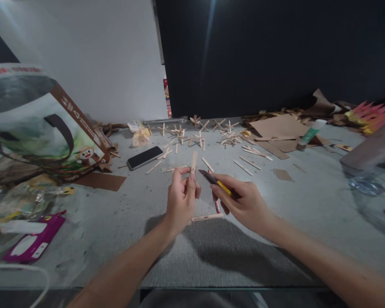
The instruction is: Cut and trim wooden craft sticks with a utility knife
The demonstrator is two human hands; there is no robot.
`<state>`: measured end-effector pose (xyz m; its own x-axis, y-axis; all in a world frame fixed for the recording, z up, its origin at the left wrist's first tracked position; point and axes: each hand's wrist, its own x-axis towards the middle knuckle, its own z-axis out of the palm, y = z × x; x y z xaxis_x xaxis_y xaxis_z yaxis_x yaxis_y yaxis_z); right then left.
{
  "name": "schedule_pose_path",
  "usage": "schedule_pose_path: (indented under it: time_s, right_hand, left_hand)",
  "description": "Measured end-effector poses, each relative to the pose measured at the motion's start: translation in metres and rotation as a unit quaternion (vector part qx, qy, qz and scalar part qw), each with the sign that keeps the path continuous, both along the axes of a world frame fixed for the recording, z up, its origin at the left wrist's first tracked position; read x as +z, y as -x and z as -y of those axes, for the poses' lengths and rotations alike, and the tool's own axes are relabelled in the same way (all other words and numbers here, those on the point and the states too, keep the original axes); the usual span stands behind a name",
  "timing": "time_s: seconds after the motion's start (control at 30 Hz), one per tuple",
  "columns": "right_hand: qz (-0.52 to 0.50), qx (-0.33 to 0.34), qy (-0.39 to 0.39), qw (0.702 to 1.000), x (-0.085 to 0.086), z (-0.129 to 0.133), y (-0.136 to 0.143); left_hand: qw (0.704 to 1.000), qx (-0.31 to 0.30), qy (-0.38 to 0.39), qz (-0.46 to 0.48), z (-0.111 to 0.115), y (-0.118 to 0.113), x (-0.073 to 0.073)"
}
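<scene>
Pinched upright between the fingers of my left hand [182, 194] is a wooden craft stick [194, 159]. My right hand [244, 199] is closed around a yellow and black utility knife [223, 187]. Its dark blade points left, close beside the stick; whether they touch I cannot tell. A thin red pen-like rod [217, 206] shows below the right fingers, partly hidden by them. Just under my hands another craft stick [207, 217] lies flat on the grey table [115, 239]. Several loose sticks [243, 168] are scattered beyond my hands.
Crossed stick pieces [200, 139] stand at the back. A phone [145, 158] lies left of them. Cardboard sheets [276, 128] and a glue stick [312, 131] are at the back right. At left are a large printed bag [48, 137] and a purple package [35, 239].
</scene>
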<state>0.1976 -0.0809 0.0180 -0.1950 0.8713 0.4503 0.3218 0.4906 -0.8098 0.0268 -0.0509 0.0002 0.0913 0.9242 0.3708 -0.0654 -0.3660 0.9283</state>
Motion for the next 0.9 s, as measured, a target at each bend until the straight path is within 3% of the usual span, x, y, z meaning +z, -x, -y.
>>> schedule_pose_path:
  time_s: [0.4, 0.9]
  right_hand:
    - [-0.004, -0.009, 0.043, 0.999, 0.0019, 0.0015, 0.0008]
    - [-0.023, 0.045, 0.086, 0.995, 0.0038, 0.0049, 0.0015]
  left_hand:
    - [1.0, 0.001, -0.009, -0.011, 0.0016, 0.0, 0.0036]
    - [0.994, 0.018, -0.033, -0.1, 0.002, 0.0034, -0.0005]
